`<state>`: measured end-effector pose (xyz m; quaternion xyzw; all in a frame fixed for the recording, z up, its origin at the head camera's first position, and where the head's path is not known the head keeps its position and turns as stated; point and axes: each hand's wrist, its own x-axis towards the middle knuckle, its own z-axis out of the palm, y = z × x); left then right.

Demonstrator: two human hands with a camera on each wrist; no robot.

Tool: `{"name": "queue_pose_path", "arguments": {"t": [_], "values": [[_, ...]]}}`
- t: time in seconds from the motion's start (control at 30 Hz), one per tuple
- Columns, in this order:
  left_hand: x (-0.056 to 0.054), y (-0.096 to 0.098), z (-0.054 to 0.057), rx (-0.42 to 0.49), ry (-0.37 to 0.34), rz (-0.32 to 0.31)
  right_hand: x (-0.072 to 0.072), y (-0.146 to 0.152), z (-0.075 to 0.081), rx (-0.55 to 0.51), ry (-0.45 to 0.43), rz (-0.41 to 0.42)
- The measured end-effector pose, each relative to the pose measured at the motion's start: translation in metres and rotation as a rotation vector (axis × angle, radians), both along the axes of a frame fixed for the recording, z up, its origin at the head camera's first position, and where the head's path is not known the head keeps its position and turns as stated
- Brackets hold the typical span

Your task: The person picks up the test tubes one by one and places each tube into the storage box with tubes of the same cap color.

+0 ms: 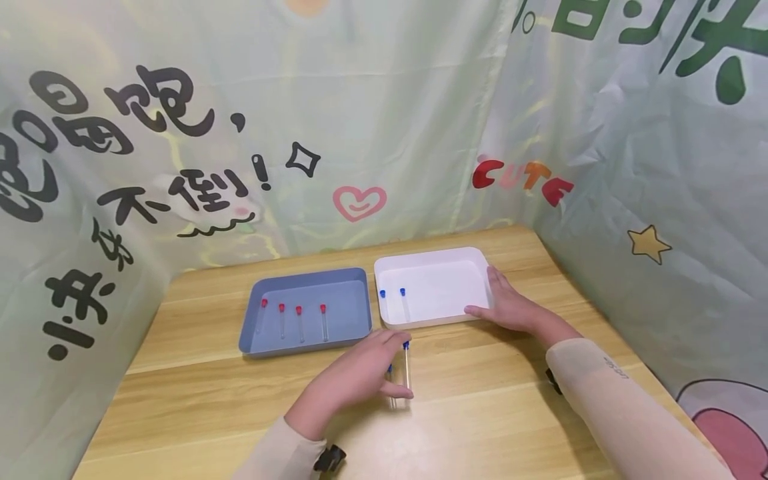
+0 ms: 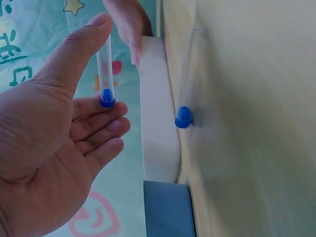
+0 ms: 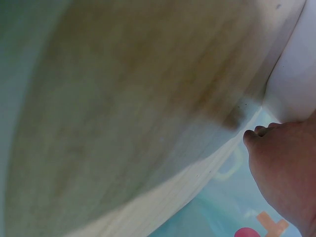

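My left hand point(image 1: 360, 370) pinches a clear test tube point(image 2: 103, 66) with a blue cap between thumb and fingertips, cap end at the fingers. It hovers over the table just in front of the trays. Below it lies another blue-capped test tube point(image 2: 186, 84), partly covered by the hand in the head view. My right hand point(image 1: 510, 303) grips the near right corner of the white tray point(image 1: 444, 283), thumb along the front rim and fingers on the right side. Inside that tray, at its left end, are two blue-capped tubes point(image 1: 404, 303).
Left of the white tray stands a grey-blue tray point(image 1: 351, 300) with several red-capped test tubes point(image 1: 300, 323) laid side by side. The wooden table point(image 1: 198, 393) meets printed cloth walls point(image 1: 408, 120) at the back and sides.
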<state>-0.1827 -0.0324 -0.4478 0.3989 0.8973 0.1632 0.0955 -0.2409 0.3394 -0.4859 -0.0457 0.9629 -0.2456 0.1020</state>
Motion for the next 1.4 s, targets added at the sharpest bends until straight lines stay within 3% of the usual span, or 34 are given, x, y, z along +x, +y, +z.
{"name": "queue_pose_path", "arguments": {"t": [0.47,0.9,1.23,1.4], "values": [[-0.014,0.023,0.011,0.022,-0.041,0.004,-0.001,0.002,-0.001,0.005,0.021,0.011],[-0.046,0.039,-0.004,0.043,-0.099,0.048,-0.002,0.003,-0.006,0.008,0.010,0.000],[-0.065,0.043,-0.010,0.064,-0.133,0.093,-0.002,0.005,-0.008,0.004,0.009,0.002],[-0.078,0.045,-0.015,0.088,-0.122,0.076,-0.003,0.005,-0.006,-0.001,0.009,0.004]]}}
